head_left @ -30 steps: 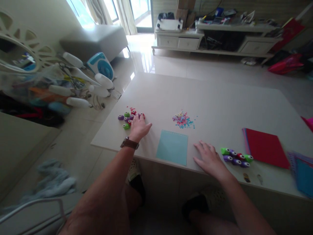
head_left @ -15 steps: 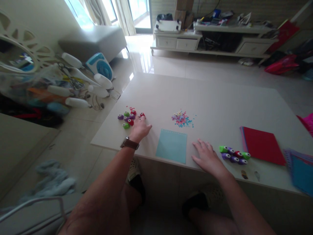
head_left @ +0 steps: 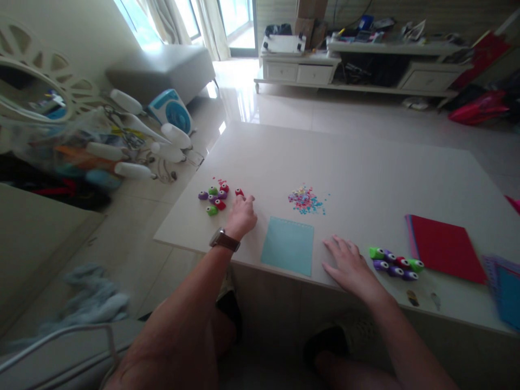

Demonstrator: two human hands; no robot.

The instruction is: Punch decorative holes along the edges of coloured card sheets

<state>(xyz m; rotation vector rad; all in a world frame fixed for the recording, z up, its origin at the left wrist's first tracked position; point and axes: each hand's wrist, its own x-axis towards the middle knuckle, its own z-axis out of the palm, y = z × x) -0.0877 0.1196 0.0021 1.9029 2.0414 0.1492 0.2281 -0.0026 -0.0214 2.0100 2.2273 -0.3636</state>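
My left hand (head_left: 242,216), with a brown watch on the wrist, rests on the white table (head_left: 365,162). Its fingers are loosely bent and its fingertips lie beside a lone red punch (head_left: 239,192). Nothing shows inside the hand. A cluster of small purple, green and red punches (head_left: 213,199) lies just to its left. My right hand (head_left: 349,265) lies flat and open near the front edge, between a light blue paper square (head_left: 288,245) and a row of coloured punches (head_left: 396,264). A pile of confetti bits (head_left: 304,199) sits behind the square.
A red paper stack (head_left: 442,246) and blue sheets (head_left: 506,287) lie at the table's right. On the floor to the left are white handles and clutter (head_left: 134,146), a blue fan (head_left: 170,110) and a grey ottoman (head_left: 162,67). A low cabinet (head_left: 357,59) stands at the back.
My left hand has drawn back a little to the right, off the punch cluster, and its fingers have bent in. My right hand has stayed flat in place.
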